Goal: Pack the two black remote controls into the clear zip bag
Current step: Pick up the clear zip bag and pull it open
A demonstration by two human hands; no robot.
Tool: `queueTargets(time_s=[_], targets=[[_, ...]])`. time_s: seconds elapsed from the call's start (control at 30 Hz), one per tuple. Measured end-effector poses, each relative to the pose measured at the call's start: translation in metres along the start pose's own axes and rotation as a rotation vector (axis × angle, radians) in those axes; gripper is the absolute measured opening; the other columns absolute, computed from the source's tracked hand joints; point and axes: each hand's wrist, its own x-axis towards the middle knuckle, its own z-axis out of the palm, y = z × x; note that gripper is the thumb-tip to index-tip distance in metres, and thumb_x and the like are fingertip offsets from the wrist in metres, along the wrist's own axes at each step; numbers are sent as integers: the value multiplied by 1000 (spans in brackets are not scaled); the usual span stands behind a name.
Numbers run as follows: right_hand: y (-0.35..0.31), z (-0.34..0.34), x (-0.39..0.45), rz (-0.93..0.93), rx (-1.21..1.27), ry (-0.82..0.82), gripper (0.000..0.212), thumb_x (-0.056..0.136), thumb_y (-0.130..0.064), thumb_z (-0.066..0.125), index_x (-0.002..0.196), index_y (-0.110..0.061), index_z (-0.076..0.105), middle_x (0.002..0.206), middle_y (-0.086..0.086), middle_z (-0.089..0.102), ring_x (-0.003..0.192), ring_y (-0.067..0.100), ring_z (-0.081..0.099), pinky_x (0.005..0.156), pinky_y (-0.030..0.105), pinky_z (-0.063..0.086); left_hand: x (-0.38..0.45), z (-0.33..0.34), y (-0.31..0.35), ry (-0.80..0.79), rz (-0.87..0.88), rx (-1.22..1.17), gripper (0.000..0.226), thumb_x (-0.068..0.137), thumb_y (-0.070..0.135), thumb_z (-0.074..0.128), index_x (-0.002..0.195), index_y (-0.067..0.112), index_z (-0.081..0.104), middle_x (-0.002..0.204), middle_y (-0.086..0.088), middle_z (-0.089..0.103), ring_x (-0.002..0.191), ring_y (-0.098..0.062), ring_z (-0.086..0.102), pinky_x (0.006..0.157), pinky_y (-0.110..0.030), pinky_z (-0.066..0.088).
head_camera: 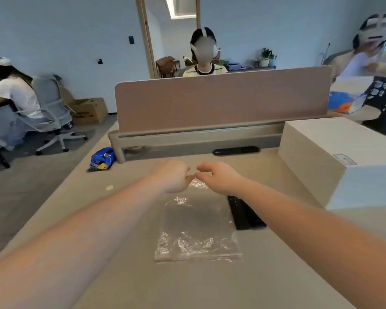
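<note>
The clear zip bag [196, 221] lies flat on the beige desk, its far end under my hands. My left hand [173, 177] and my right hand [218, 177] meet at the bag's far edge, fingers pinched on the plastic there. The bag looks empty. Two black remote controls [243, 212] lie side by side on the desk just right of the bag, partly hidden under my right forearm.
A large white box [343, 161] stands on the desk at the right. A pink divider panel [221, 103] closes the desk's far edge, with a black oval slot [235, 150] below it. A blue snack packet [101, 159] lies far left. People sit beyond.
</note>
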Motion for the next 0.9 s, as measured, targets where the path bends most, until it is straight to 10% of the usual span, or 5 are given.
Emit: queueTargets(time_s=[0.37,0.6,0.9], targets=[[43,56,-68,97,-238,-161,47,98,-31,45,139,-9,45,145,8,47,135,25,41,114,35,32,-76,86,9,-118,-56,-106,29,89,36,48,84,13,65,102,-11,69,96,-32,61,83,-37,53],[52,57,-73,74,-257,-177,44,96,-32,48,136,-13,48,142,5,51,131,24,45,111,35,36,-91,91,-7,-163,-332,-178,57,90,50,47,134,14,39,137,-12,47,127,-32,46,103,-37,39],[38,76,-97,-123,-332,-177,45,82,-52,63,119,-27,63,128,-5,62,120,18,54,102,35,44,-85,108,6,-51,-485,-766,64,73,15,68,131,19,43,112,-9,66,96,-28,64,80,-32,54]])
